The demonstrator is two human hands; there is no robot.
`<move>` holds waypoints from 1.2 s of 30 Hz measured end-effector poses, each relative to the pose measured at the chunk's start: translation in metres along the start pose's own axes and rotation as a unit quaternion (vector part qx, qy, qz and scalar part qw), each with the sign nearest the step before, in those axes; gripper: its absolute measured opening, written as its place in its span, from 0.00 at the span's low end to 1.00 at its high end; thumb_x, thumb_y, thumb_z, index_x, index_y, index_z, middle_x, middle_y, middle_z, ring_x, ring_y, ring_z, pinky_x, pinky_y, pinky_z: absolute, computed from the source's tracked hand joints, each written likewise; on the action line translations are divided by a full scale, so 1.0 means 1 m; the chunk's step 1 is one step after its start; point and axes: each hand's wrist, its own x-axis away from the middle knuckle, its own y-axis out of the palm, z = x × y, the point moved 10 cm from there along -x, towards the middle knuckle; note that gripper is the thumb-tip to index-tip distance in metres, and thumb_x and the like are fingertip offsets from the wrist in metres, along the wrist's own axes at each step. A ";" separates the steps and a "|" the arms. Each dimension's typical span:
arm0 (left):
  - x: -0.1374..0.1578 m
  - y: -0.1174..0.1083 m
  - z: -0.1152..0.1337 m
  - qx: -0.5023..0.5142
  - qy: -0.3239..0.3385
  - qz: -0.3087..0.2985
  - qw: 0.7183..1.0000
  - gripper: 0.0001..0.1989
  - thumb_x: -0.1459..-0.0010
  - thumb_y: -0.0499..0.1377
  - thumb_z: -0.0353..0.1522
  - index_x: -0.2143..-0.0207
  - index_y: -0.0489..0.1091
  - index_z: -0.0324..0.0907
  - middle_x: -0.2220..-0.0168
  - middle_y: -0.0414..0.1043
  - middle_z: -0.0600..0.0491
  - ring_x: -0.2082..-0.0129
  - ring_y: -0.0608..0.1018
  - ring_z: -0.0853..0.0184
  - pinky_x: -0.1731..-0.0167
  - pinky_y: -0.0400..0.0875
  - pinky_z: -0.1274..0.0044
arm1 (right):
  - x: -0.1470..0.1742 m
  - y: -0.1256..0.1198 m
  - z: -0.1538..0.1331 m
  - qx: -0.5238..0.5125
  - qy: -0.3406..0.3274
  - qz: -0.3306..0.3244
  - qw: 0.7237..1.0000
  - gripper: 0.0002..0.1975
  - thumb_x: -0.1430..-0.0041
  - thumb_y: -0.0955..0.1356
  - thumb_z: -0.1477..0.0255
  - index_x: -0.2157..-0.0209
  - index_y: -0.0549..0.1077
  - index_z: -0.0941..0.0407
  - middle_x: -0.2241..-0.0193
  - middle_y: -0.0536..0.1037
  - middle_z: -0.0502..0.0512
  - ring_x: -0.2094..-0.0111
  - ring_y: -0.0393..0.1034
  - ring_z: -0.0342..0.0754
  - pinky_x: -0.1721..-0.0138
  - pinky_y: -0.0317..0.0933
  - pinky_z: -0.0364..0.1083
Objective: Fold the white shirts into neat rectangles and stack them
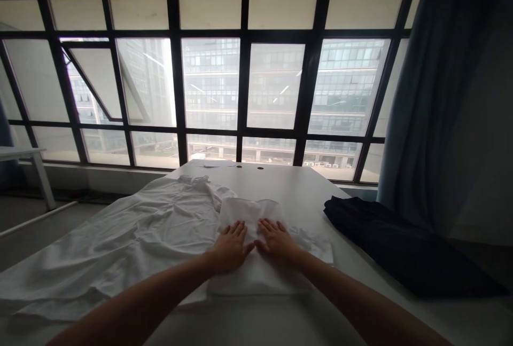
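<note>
A folded white cloth garment (256,279) lies on the white table in front of me, with a narrower folded part on top reaching away from me. My left hand (231,248) rests flat on its left side, fingers stretched out. On the right side my right hand (278,243) lies flat too, its thumb close to the left thumb. Neither hand grips anything. Some bunched white fabric (316,244) shows just right of my right hand; I cannot tell whether it belongs to the same garment.
A larger wrinkled white cloth (148,228) spreads over the table's left side. Dark folded fabric (401,244) lies at the right edge. The white table (280,180) extends toward the windows (210,84). A blue curtain (425,111) hangs at right, another white table (20,152) stands at left.
</note>
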 end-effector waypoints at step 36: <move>-0.032 -0.018 -0.118 -0.007 -0.265 0.013 0.964 0.34 0.36 0.49 0.44 0.37 0.57 0.28 0.39 0.60 0.31 0.39 0.64 0.46 0.43 0.59 0.61 | -0.102 -0.001 0.158 -0.154 0.286 0.073 0.943 0.44 0.53 0.72 0.53 0.39 0.64 0.62 0.40 0.67 0.71 0.40 0.62 0.61 0.44 0.58 0.53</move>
